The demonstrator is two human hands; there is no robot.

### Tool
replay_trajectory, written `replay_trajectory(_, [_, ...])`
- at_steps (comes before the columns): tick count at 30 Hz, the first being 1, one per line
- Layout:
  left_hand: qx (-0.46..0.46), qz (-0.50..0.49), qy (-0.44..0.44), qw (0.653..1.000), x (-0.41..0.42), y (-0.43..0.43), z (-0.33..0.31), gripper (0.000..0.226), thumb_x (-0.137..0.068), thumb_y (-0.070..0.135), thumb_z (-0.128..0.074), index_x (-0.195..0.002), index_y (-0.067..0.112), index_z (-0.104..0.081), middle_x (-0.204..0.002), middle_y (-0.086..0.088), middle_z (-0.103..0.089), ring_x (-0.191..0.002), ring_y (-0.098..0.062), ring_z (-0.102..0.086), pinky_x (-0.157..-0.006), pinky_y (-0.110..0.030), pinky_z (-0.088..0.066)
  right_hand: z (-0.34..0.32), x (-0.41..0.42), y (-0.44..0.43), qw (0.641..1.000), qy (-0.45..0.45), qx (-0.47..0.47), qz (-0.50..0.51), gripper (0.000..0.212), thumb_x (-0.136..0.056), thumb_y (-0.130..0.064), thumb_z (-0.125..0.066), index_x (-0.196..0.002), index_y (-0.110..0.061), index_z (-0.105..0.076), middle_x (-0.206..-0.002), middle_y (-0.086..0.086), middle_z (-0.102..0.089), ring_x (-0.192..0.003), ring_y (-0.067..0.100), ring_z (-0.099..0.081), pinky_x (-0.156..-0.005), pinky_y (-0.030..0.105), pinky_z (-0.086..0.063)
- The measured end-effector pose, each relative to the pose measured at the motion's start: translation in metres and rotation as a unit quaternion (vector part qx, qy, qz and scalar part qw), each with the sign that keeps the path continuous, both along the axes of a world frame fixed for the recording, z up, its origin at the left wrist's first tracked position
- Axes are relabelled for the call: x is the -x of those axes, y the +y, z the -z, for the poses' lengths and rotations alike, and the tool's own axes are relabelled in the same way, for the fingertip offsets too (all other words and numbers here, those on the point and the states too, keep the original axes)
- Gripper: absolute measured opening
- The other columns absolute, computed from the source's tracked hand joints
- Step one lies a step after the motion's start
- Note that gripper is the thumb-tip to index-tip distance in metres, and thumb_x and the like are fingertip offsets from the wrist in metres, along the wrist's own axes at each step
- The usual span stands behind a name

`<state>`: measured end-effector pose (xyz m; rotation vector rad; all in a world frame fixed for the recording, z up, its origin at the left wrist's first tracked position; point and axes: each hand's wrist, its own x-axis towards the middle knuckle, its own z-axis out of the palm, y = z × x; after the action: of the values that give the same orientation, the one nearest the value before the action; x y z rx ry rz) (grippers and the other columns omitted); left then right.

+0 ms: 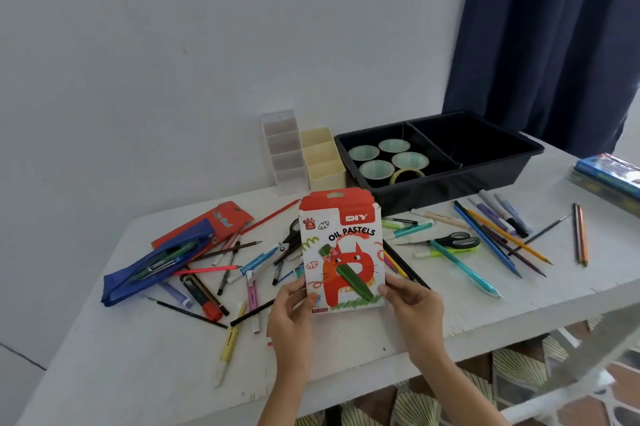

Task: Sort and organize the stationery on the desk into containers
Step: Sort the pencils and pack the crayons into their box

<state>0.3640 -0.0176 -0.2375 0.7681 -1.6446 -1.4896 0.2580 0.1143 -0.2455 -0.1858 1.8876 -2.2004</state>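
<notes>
- Your fingers [392, 287] of left hand [291, 320] and right hand [414, 313] grip the oil pastels box [341, 252] upright.
- At 1 o'clock from it stands the black tray [457, 184] on the bench [138, 373].

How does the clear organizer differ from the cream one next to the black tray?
The clear organizer is see-through; the cream organizer is opaque. The clear organizer shows four compartments, the cream organizer three. The clear organizer is longer, reaching farther back than the cream organizer. Both stand upright side by side, left of the black tray.
</notes>
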Motion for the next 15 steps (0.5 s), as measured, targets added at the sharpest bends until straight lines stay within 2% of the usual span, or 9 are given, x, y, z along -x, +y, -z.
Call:
replay_trajectory(5, [0.005, 0.056, 0.031, 0.998, 0.023, 0.0, -0.018, 0.013, -0.086, 0.007, -0.063, -0.099, 0.009, -0.061, -0.093, 0.005, -0.073, -0.091, -0.012, -0.069, -0.068, -0.021, -0.055, -0.022, 0.007, 0.009, 0.997, 0.019, 0.032, 0.065, 0.02, -0.079, -0.001, -0.069, -0.093, -0.015, -0.072, -0.088, -0.003, -0.073, -0.085, 0.01, -0.069, -0.065, 0.018, -0.056])
replay_trajectory(8, [-0.01, 0.109, 0.058, 0.992, 0.044, 0.014, -0.034, 0.019, -0.085, 0.003, -0.063, -0.1, 0.014, -0.061, -0.092, 0.009, -0.072, -0.091, -0.008, -0.068, -0.071, -0.024, -0.057, -0.033, 0.016, 0.024, 0.991, 0.023, 0.049, 0.123, 0.018, -0.082, -0.005, -0.068, -0.096, -0.014, -0.071, -0.093, -0.002, -0.072, -0.087, 0.01, -0.068, -0.07, 0.024, -0.058])
replay_trajectory(10, [-0.025, 0.15, 0.069, 0.986, 0.061, 0.028, -0.041, 0.022, -0.084, 0.003, -0.063, -0.102, 0.017, -0.061, -0.097, 0.007, -0.071, -0.092, -0.006, -0.067, -0.072, -0.023, -0.057, -0.039, 0.022, 0.037, 0.983, 0.045, 0.055, 0.167, 0.017, -0.085, -0.008, -0.065, -0.1, -0.013, -0.07, -0.095, -0.002, -0.071, -0.086, 0.009, -0.068, -0.067, 0.024, -0.058])
replay_trajectory(13, [-0.033, 0.2, 0.045, 0.978, 0.089, 0.054, -0.045, 0.021, -0.085, 0.006, -0.063, -0.104, 0.015, -0.061, -0.101, -0.002, -0.07, -0.092, -0.01, -0.067, -0.075, -0.027, -0.057, -0.041, 0.03, 0.063, 0.967, 0.08, 0.043, 0.237, 0.015, -0.089, -0.014, -0.061, -0.104, -0.014, -0.066, -0.097, -0.004, -0.068, -0.087, 0.006, -0.066, -0.061, 0.02, -0.055])
replay_trajectory(15, [-0.027, 0.235, 0.025, 0.971, 0.109, 0.074, -0.046, 0.021, -0.087, 0.007, -0.063, -0.107, 0.012, -0.062, -0.101, -0.002, -0.069, -0.092, -0.01, -0.067, -0.073, -0.023, -0.057, -0.041, 0.034, 0.082, 0.956, 0.092, 0.03, 0.278, 0.019, -0.09, -0.02, -0.061, -0.107, -0.013, -0.063, -0.1, -0.005, -0.067, -0.09, 0.007, -0.066, -0.063, 0.022, -0.056])
